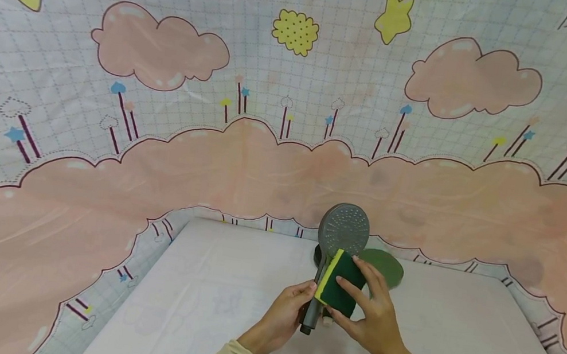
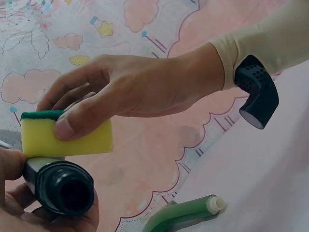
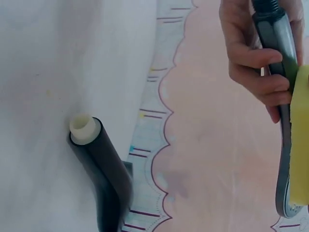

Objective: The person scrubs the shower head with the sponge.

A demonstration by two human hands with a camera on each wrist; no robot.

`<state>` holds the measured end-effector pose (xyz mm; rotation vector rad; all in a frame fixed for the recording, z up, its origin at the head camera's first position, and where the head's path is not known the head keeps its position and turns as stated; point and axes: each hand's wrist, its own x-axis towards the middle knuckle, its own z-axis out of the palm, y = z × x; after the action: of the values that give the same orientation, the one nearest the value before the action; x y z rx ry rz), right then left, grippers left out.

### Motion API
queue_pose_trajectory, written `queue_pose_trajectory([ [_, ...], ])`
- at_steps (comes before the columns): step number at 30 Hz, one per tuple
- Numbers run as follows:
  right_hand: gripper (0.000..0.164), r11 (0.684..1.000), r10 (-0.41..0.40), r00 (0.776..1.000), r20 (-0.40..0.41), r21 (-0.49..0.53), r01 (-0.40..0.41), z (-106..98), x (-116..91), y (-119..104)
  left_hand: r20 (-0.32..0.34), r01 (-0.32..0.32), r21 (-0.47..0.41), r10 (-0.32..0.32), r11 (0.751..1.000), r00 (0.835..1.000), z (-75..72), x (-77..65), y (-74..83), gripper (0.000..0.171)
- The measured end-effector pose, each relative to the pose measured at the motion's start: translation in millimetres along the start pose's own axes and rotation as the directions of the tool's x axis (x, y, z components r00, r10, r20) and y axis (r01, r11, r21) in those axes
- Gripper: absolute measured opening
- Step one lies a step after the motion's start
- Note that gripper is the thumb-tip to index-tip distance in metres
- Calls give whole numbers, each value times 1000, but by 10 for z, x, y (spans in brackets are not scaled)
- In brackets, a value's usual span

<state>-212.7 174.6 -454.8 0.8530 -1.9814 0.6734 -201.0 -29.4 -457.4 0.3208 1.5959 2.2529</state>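
Note:
My left hand (image 1: 281, 318) grips the handle of a grey shower head (image 1: 344, 229), its round nozzle face pointing up and away at the far end. A sponge (image 1: 343, 290) with a dark green scouring side and a yellow foam side is pinched in my right hand (image 1: 377, 322). The foam (image 3: 300, 145) lies against the shower head's handle and neck, seen from the side in the right wrist view. In the left wrist view the threaded handle end (image 2: 72, 191) faces the camera, just below the sponge (image 2: 67, 137).
Behind the hands a green round head (image 1: 388, 269) rests on the white table (image 1: 188, 294); a green handle with a pale tip (image 2: 186, 212) shows in the left wrist view. A black handle with a pale end (image 3: 99, 162) lies nearby. A cloud-patterned cloth (image 1: 162, 49) hangs behind.

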Motion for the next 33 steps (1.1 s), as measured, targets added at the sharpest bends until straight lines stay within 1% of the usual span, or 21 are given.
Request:
queue_pose_trajectory([
  [3,54,1000,9,999,35,8,-10,-20,-1,-33,-4,-7,3,7,1000,1000,2,6,-10,48],
  [9,48,996,-71,996,57,58,67,-47,8,-85,49,-17,-3,17,1000,999,-13,27,-13,52],
  [12,48,996,-71,995,75,50,68,-57,20,-82,61,-9,-9,9,1000,998,-21,34,-12,54],
  [19,52,998,-56,995,88,-4,56,-79,61,-30,45,12,-48,-9,999,999,-17,20,-18,54],
  [22,52,999,-49,995,88,4,49,-76,62,-24,49,19,-56,-16,998,999,-24,19,-20,54],
  [27,48,998,-55,991,121,39,50,-49,12,-63,55,29,-62,-26,998,998,-45,36,-10,55],
  [33,45,997,-66,986,155,50,59,-10,-61,-133,38,12,-89,-9,996,999,-63,103,21,55],
])
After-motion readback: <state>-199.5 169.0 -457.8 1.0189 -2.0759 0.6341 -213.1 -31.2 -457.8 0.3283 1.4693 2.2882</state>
